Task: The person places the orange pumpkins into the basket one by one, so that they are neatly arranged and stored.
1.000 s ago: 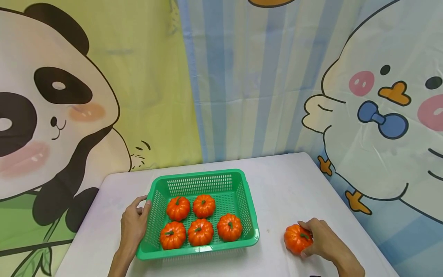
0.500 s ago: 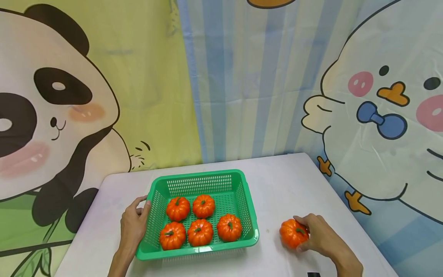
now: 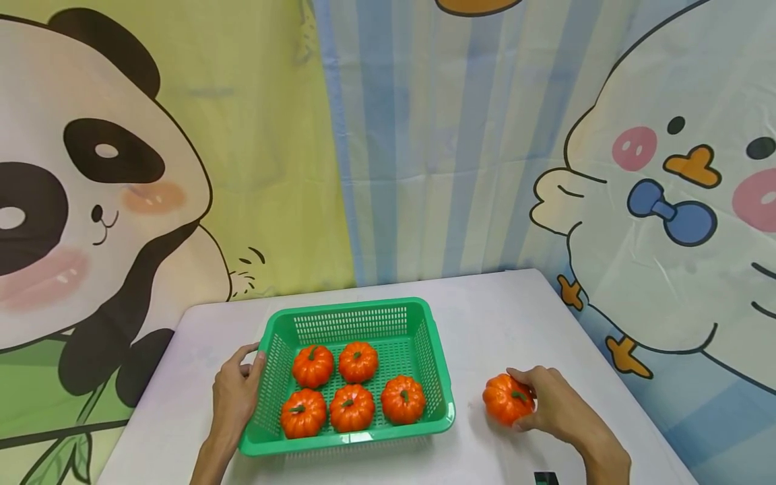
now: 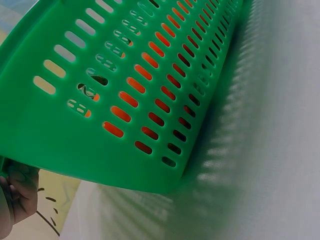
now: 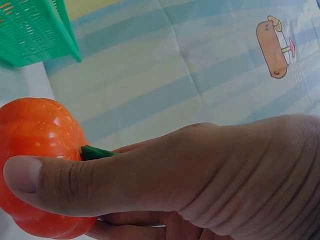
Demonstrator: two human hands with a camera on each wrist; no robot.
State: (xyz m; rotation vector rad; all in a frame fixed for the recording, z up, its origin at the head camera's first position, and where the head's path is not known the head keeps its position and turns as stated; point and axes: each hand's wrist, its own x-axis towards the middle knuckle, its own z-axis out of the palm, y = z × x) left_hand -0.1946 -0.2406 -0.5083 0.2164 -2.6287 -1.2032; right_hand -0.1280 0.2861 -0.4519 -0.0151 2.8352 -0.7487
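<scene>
A green plastic basket (image 3: 418, 350) with slotted walls stands on the table, holding several small orange pumpkins (image 3: 351, 408) with green stems. At its left side my left hand (image 3: 235, 391) grips the rim; in the left wrist view the curled fingers (image 4: 22, 192) show under the rim's corner. To the right of the basket, my right hand (image 3: 554, 411) pinches another orange pumpkin (image 3: 504, 399) between thumb and fingers. The right wrist view shows the thumb lying across this pumpkin (image 5: 42, 130), its green stem pointing toward the palm.
The white-covered table (image 3: 485, 316) ends at a back edge against a hanging cloth (image 3: 412, 168) printed with a panda and a white bird. A small dark object (image 3: 545, 478) shows at the bottom edge near the right forearm.
My right hand has moved left and slightly away from me with the pumpkin, nearer the basket. The left hand and the basket have stayed in place.
</scene>
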